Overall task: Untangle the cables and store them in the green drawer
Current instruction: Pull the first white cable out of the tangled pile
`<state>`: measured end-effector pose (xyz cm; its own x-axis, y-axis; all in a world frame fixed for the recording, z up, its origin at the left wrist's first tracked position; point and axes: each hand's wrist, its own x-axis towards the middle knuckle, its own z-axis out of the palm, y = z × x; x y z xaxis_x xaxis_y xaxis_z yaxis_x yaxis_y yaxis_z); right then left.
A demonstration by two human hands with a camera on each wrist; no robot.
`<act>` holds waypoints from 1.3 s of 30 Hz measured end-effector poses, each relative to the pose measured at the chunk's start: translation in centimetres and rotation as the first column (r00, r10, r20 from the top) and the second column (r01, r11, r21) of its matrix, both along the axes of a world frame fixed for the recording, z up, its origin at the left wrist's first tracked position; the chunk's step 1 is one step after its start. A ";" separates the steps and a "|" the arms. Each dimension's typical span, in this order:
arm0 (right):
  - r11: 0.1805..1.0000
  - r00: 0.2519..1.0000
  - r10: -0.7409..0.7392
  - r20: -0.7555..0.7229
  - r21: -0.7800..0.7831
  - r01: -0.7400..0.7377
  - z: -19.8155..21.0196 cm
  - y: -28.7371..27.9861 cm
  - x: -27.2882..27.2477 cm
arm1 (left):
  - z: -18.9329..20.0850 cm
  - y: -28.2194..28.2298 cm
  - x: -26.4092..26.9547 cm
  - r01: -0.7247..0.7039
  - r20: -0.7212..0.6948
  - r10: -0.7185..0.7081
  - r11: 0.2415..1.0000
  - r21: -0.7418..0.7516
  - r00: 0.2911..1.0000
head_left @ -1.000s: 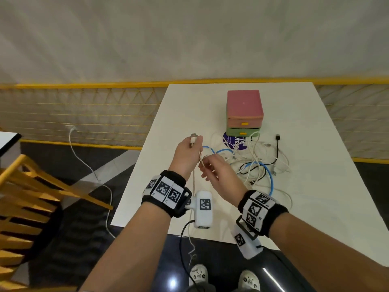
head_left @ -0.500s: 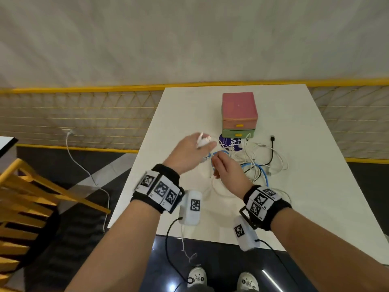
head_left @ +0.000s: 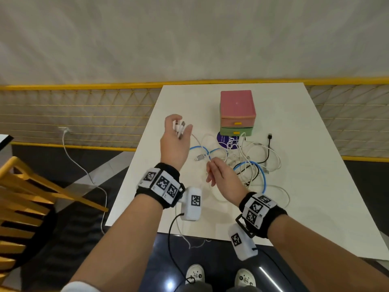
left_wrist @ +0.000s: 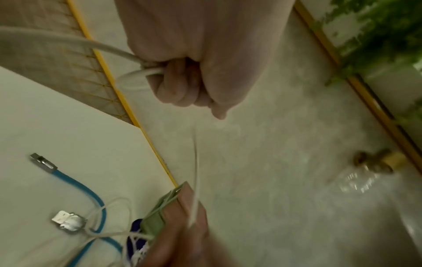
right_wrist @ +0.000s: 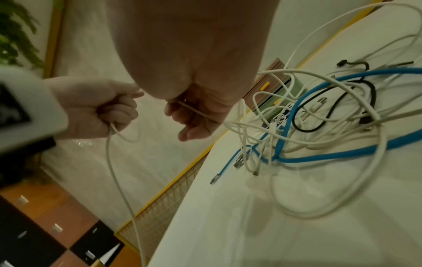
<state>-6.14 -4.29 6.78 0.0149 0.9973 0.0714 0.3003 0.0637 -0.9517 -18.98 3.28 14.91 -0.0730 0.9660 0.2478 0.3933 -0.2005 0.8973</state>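
A tangle of white, blue and black cables (head_left: pixel 250 163) lies on the white table (head_left: pixel 305 186) in front of a small chest. Its green drawer (head_left: pixel 236 131), the lowest one, is closed under pink ones (head_left: pixel 237 106). My left hand (head_left: pixel 179 128) is raised left of the chest and grips a folded white cable (head_left: pixel 194 138) with its plug ends sticking out. In the left wrist view that fist (left_wrist: pixel 180 75) is curled round the cable. My right hand (head_left: pixel 211 167) pinches the same thin white cable (right_wrist: pixel 191 109) at the tangle's left edge.
A purple round sticker (head_left: pixel 226 141) lies under the cables by the drawer. A black USB plug (head_left: pixel 270 136) lies right of the chest. A yellow wooden chair (head_left: pixel 23 197) stands to my left, and a yellow mesh railing (head_left: pixel 84 114) runs behind the table.
My left hand has moved up and away to the left, drawing the white cable out of the tangle. My right hand has moved farther over the table, beside the pile, and still pinches the cable.
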 end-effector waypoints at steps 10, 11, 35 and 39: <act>0.993 0.998 0.005 -0.066 0.117 0.003 2.1 1.5 -0.4 | -1.1 -2.2 2.3 0.185 -0.139 -0.210 0.967 -0.173 0.968; 0.995 0.998 0.016 -0.064 0.104 -0.009 1.8 1.5 -0.1 | -0.8 -1.7 2.2 0.150 -0.159 -0.170 0.980 -0.130 0.972; 0.989 0.948 0.110 0.298 -0.128 -0.074 -3.5 3.2 5.9 | 2.8 0.1 0.6 0.104 0.138 -0.084 0.985 -0.140 0.987; 0.999 0.957 0.035 0.287 -0.020 -0.030 -0.4 5.0 6.0 | 1.8 0.2 0.7 -0.062 0.250 0.110 0.980 -0.191 0.962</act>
<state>-0.18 0.68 6.42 -0.0367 0.9979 0.0525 0.5594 0.0641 -0.8264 -18.31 3.44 16.68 -0.1958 0.9801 0.0321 0.1525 -0.0019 0.9883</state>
